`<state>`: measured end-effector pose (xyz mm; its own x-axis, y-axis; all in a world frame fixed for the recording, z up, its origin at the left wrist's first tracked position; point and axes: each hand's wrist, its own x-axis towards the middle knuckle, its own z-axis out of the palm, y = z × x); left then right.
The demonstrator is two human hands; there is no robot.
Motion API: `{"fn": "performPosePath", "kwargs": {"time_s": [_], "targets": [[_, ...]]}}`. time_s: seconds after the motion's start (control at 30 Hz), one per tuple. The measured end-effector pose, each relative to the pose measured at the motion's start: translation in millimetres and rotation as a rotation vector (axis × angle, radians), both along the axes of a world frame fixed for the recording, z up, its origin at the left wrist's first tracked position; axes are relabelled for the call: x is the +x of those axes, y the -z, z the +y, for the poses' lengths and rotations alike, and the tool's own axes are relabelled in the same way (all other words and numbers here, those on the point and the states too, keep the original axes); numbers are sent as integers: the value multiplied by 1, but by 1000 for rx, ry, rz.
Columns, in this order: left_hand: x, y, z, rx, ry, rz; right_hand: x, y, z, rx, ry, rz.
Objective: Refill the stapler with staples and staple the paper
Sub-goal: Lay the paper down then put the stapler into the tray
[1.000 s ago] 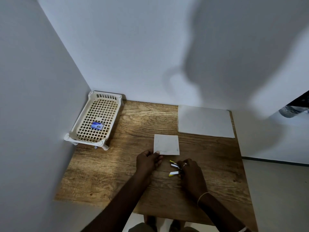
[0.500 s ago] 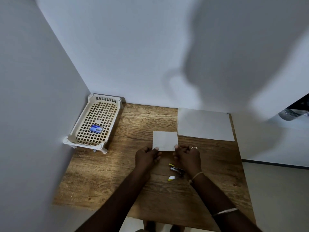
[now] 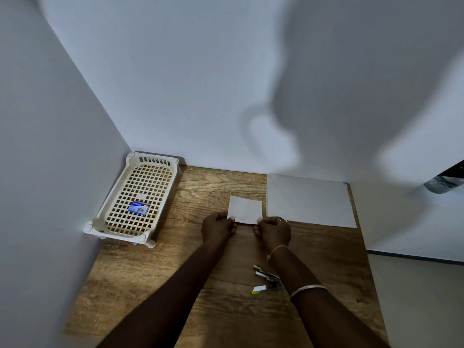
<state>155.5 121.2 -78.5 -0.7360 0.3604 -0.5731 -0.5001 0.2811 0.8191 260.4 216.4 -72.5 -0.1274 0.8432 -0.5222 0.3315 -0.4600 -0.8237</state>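
Head cam: left hand [image 3: 217,229] & right hand [image 3: 275,231] are pinching paper [image 3: 245,209] corners w/ fingers; stapler [image 3: 268,280] is lying open, wrist-side of fingers, untouched. Stapling prob. not yet done.

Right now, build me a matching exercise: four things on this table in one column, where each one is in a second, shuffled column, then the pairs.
1. small paper
2. stapler
3. staple box
4. large sheet

A. in the basket
B. flat at the table's far right
C. pinched by left hand and right hand
D. on the table, nearer the person than the hands

Pairs: 1-C, 2-D, 3-A, 4-B.
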Motion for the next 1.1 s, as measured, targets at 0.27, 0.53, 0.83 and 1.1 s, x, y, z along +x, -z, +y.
{"fn": "performPosePath", "kwargs": {"time_s": [0.27,0.53,0.83,1.1], "targets": [[-9,7,3,-270,190,416,-9,3,8,224,-151,-228],[-2,2,-12,-359,495,978,1,-6,1,616,-414,-405],[11,21,-31,-521,1184,1209,9,21,-18,846,-1192,-738],[-8,25,-13,-546,1182,1204,-12,21,-5,797,-1170,-738]]}}
